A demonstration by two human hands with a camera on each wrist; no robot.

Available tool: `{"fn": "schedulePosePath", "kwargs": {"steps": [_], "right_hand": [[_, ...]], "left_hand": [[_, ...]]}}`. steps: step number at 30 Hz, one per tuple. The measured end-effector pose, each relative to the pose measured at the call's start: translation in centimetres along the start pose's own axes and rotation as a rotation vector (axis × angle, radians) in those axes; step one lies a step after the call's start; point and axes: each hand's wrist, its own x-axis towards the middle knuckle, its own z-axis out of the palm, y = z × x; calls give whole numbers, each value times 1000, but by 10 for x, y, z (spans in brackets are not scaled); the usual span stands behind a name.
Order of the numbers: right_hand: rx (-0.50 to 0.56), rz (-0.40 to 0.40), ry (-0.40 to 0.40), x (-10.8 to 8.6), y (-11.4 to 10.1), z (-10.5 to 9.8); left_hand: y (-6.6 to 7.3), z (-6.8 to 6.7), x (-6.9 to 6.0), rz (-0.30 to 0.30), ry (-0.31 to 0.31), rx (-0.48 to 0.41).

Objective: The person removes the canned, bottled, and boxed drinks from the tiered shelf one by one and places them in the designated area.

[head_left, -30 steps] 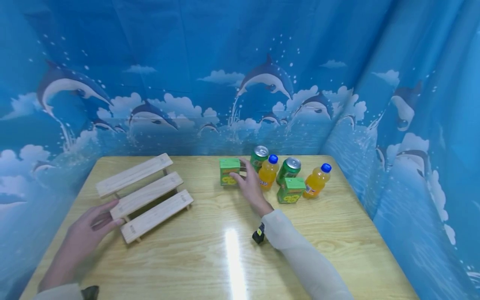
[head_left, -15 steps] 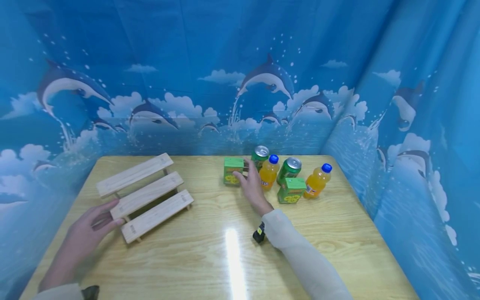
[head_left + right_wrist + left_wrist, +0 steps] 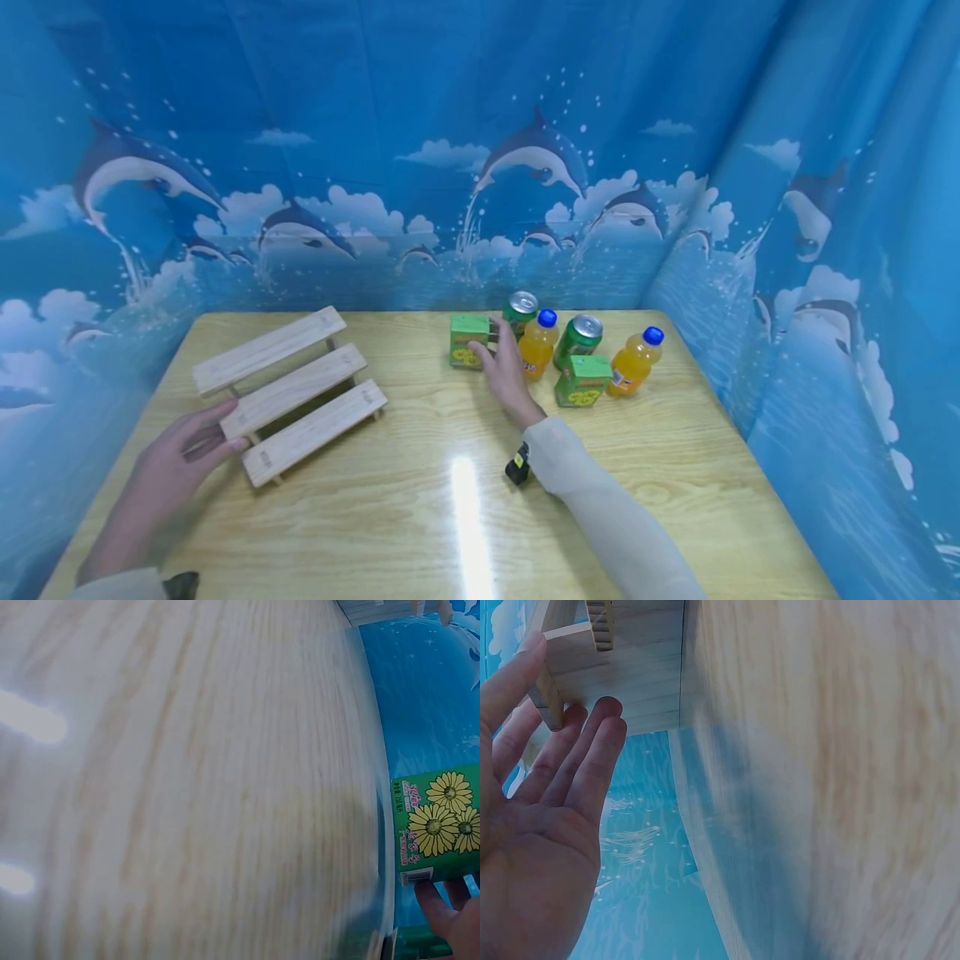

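Observation:
A three-step wooden display rack (image 3: 296, 392) stands angled on the left of the table. My left hand (image 3: 168, 467) holds the near left end of its middle plank between thumb and fingers; the left wrist view shows the thumb and fingers on either side of the rack's plank (image 3: 547, 701). My right hand (image 3: 504, 371) grips a green drink carton (image 3: 467, 342) by its right side near the back edge. In the right wrist view, yellow flowers show on the carton (image 3: 439, 825), and fingertips touch its lower edge. The carton is upright; fingers behind it are partly hidden.
Right of the held carton stand a green can (image 3: 520, 310), an orange drink bottle (image 3: 537, 346) with a blue cap, a second green can (image 3: 579, 340), another green carton (image 3: 582, 383) and a second orange bottle (image 3: 633, 362). A dolphin-print curtain (image 3: 420, 167) hangs behind the table (image 3: 375, 517).
My right hand has shifted the green drink carton a little to the right, towards the cans and bottles. The left hand and the rack have stayed in place.

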Motion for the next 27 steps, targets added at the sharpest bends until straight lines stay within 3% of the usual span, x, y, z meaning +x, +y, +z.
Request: {"fn": "schedulePosePath", "kwargs": {"steps": [27], "right_hand": [[-66, 60, 52, 2, 7, 5]], "left_hand": [[1, 0, 0, 9, -1, 7]]}}
